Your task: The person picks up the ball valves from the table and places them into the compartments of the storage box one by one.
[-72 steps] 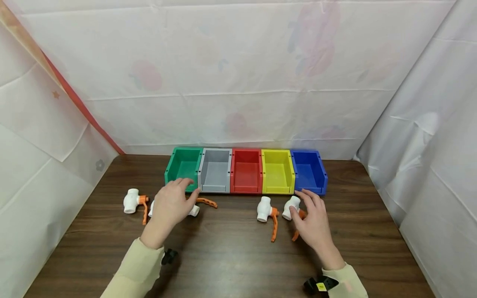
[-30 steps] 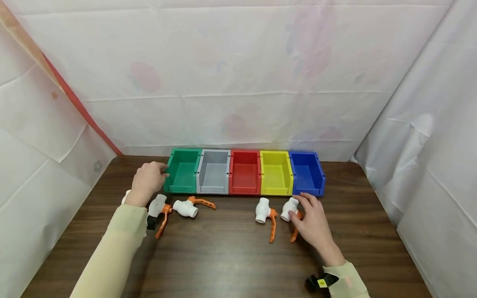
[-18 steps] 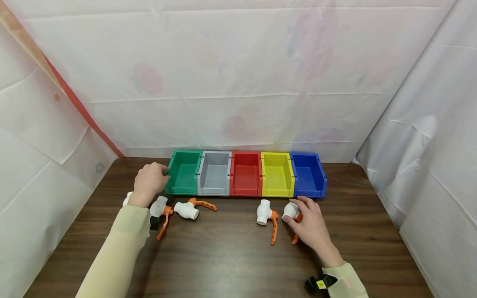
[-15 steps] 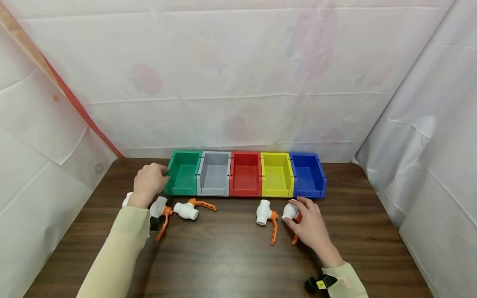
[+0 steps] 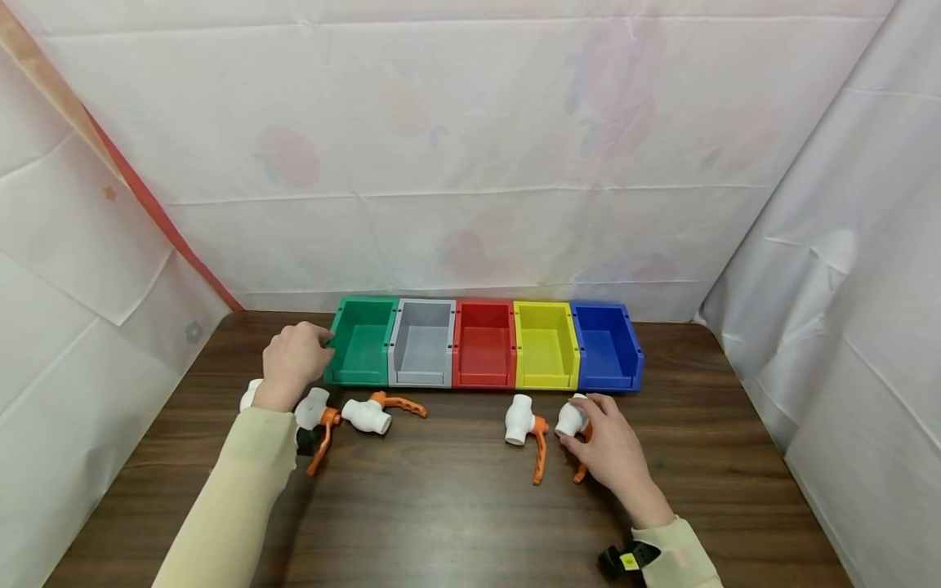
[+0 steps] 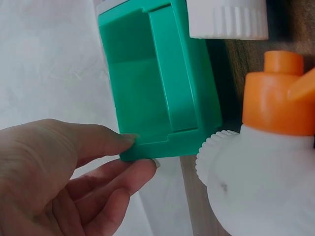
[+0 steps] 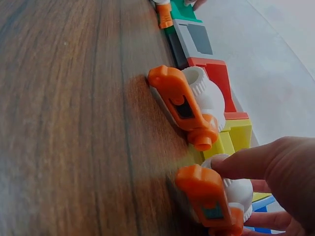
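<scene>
My left hand (image 5: 296, 359) pinches the outer left wall of the green bin (image 5: 367, 335); in the left wrist view the thumb lies over the rim (image 6: 147, 150) and the fingers are beneath. My right hand (image 5: 616, 449) holds the rightmost ball valve (image 5: 570, 419), white with an orange lever, with the thumb on one side of its body and fingers on the other. That valve lies on the table before the yellow and blue bins. Its lever (image 7: 204, 191) is partly covered by the hand in the head view.
Gray (image 5: 422, 343), red (image 5: 485, 343), yellow (image 5: 546, 343) and blue (image 5: 605, 343) bins continue the row. Another ball valve (image 5: 519, 419) lies left of the held one. More valves lie at left, including one (image 5: 367, 415) below the gray bin and one (image 5: 312, 406) beside my left wrist.
My left hand has moved from over the left valves to the green bin's left side and grips it. My right thumb and fingers have closed in on the rightmost ball valve.
</scene>
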`<state>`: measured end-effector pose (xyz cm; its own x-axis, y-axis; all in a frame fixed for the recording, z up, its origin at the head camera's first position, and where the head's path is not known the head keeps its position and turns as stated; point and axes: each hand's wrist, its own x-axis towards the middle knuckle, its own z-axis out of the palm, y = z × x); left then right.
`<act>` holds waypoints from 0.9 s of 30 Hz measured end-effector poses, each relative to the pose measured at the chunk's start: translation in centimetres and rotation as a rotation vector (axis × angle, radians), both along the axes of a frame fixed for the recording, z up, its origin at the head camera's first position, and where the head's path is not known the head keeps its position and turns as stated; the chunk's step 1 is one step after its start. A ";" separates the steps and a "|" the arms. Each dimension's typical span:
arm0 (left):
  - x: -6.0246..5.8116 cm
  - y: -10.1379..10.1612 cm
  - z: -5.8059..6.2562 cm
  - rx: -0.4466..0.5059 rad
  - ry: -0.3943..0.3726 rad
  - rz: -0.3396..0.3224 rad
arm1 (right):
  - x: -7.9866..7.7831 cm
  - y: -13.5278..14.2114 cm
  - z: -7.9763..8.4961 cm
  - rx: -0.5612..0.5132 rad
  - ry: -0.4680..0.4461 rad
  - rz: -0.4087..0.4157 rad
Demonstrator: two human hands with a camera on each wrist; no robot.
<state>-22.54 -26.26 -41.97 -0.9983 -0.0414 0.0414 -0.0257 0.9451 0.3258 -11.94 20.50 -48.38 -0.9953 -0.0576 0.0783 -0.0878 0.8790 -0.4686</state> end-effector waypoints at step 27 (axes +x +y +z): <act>-0.1 0.0 0.1 0.011 -0.026 0.003 | 0.2 0.0 0.0 -0.021 0.022 -0.039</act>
